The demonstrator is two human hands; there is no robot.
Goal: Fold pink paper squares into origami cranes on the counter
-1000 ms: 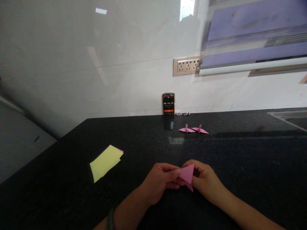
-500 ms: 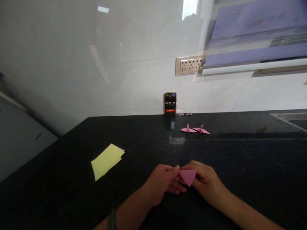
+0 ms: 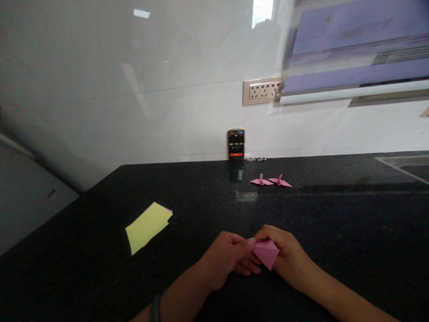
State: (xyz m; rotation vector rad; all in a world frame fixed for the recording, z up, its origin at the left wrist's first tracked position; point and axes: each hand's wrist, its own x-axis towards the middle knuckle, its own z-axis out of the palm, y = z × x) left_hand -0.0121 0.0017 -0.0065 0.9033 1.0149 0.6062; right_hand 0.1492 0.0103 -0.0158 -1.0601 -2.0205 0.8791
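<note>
Pink folded paper (image 3: 267,254) is pinched at its left corner between thumb and fingers of the left hand (image 3: 231,255), lower fingers loosely curled beneath; its upper and right edges are gripped by the bent fingers of the right hand (image 3: 288,252), thumb partly hidden behind; the paper is held between both hands, over the near part of the black countertop (image 3: 201,201), apparently so both sides can be steadied while the faces are left visible; a band (image 3: 155,308) is worn on the left wrist; yellow sheets (image 3: 149,228), with a pinkish edge showing underneath, are laid flat to the left, presumably within reach but out of the way; two pink cranes, left crane (image 3: 261,180) and right crane (image 3: 280,181), are set wing to wing farther back, likely to be safe from the elbows; a phone (image 3: 236,145) is propped upright against the wall (image 3: 184,112), probably so its timer can be read, a beaded strap (image 3: 256,159) beside it; no container is seen for certain; a pale-edged inset (image 3: 390,162) is cut off at far right, contents unclear.
</note>
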